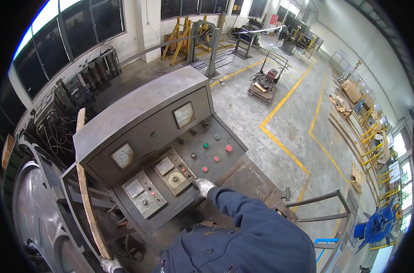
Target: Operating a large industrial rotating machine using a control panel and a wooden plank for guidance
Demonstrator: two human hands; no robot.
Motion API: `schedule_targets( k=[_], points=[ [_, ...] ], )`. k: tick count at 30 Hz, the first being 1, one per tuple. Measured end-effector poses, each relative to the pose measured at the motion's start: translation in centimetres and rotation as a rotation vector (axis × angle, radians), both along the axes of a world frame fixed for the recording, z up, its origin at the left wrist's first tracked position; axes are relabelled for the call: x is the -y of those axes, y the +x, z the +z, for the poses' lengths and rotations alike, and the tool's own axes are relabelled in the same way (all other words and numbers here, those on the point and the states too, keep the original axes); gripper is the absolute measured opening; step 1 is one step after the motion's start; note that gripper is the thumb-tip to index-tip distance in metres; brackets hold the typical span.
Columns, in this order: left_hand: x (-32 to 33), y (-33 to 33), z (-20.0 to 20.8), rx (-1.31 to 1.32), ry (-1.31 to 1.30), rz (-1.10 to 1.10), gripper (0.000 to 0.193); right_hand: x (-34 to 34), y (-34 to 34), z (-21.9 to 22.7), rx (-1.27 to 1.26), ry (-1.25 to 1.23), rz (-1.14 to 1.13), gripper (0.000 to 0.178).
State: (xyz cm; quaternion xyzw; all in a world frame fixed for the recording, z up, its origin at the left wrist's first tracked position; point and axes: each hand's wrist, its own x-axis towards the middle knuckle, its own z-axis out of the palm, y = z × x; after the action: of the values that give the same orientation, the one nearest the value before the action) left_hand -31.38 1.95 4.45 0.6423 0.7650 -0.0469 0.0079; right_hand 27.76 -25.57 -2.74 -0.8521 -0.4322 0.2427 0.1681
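Note:
My right hand (204, 186), in a pale, soiled work glove, is at the right edge of a control module (176, 178) with a meter, a round dial and small lit red lamps. Its fingers are drawn together at the module's small switches; what they hold, if anything, is hidden. A similar module (143, 194) sits to its left on the sloping grey console (141, 98). At the lower left, my gloved left hand (110, 264) closes round the lower end of a long, worn wooden pole (87, 195), which leans upward past the console's left side.
Red and green push buttons (217, 159) and black knobs fill the console's right panel. A large metal wheel (38, 218) stands at the left. Beyond lie a wheeled cart (265, 84), yellow floor lines, yellow racks (182, 38) and a blue fan-like machine (377, 224).

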Motion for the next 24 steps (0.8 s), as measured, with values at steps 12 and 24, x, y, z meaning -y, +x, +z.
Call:
schedule_targets(
  k=[12, 24],
  points=[
    [-0.6, 0.1, -1.0, 0.055, 0.022, -0.018, 0.091, 0.1, 0.4, 1.4, -0.022, -0.116, 0.003, 0.059],
    [-0.5, -0.3, -1.4, 0.147, 0.08, -0.025, 0.085, 0.3, 0.6, -0.8, -0.03, -0.113, 0.016, 0.066]
  ],
)
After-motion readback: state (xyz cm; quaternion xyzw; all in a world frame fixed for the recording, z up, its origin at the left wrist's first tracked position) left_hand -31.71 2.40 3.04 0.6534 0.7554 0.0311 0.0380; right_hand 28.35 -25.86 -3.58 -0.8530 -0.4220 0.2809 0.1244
